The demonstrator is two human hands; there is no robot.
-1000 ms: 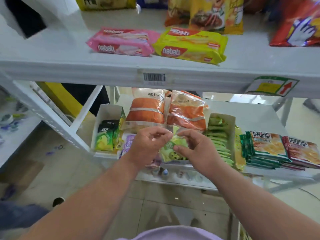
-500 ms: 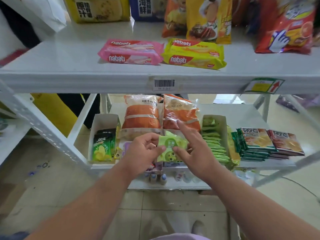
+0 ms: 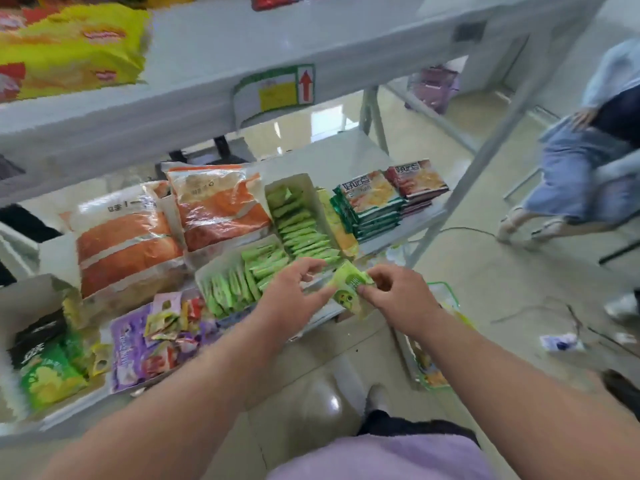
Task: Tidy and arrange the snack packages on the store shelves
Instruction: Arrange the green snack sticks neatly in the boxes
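Just right of the frame's centre, a small light-green snack packet (image 3: 349, 288) with a cartoon face printed on it is held slightly crumpled and tilted between both hands, at the front edge of the lower shelf (image 3: 349, 152). The right hand (image 3: 398, 296) pinches its right edge between thumb and forefinger, while the left hand (image 3: 294, 292) grips its left side with curled fingers. Beside it, matching green packets stand in rows in a white box (image 3: 221, 266).
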